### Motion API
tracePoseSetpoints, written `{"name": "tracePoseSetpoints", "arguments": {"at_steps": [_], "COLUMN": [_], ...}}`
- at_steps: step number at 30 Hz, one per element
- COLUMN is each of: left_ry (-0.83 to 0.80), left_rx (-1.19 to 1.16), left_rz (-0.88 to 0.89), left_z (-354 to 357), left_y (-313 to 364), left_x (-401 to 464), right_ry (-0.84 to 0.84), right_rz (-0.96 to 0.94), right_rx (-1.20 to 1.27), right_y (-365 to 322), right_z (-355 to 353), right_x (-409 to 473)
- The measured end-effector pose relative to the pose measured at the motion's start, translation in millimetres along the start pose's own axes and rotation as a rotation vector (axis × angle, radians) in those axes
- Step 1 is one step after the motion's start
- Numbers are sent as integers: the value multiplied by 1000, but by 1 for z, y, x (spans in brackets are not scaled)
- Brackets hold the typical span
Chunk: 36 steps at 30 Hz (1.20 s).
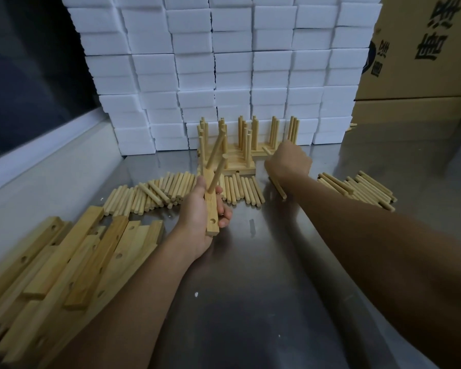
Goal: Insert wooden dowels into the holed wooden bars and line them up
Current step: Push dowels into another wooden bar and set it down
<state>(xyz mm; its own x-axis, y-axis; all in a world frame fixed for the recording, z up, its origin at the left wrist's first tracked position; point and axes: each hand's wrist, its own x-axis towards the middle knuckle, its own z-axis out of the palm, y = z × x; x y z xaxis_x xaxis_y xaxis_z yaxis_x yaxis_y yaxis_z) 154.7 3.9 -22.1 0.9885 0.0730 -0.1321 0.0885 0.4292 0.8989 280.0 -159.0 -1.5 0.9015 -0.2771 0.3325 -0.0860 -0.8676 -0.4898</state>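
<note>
My left hand (200, 209) grips a holed wooden bar (210, 206) above the table's middle; two dowels (216, 150) stick up out of its far part and one empty hole shows near its close end. My right hand (288, 161) reaches forward with curled fingers and holds a dowel (277, 186) that points down and toward me from under the hand. Beyond both hands, several finished bars with upright dowels (240, 145) stand side by side against the white blocks.
Loose dowels lie in a row (155, 193) behind my left hand and in a pile (362, 189) at the right. Empty holed bars (72, 259) are heaped at the near left. Stacked white foam blocks (224, 75) wall the back; cardboard boxes (423, 49) stand at the right.
</note>
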Motion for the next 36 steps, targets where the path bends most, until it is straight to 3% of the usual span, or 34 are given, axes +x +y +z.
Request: {"name": "tracePoseSetpoints", "arguments": {"at_steps": [7, 13, 18, 36], "left_ry": [-21, -2, 10, 41], "left_rx": [-32, -51, -54, -79], "left_rz": [-9, -7, -9, -19], "left_z": [0, 2, 2, -1], "left_y": [0, 2, 2, 3], "left_x": [-2, -3, -3, -2], "right_ry": [139, 71, 97, 161], "right_rz": [-191, -329, -508, -631], "right_rx": [357, 564, 555, 604], "right_y": [0, 0, 7, 7], "right_z": [-17, -19, -14, -17], "right_x": [-46, -99, -120, -119]}}
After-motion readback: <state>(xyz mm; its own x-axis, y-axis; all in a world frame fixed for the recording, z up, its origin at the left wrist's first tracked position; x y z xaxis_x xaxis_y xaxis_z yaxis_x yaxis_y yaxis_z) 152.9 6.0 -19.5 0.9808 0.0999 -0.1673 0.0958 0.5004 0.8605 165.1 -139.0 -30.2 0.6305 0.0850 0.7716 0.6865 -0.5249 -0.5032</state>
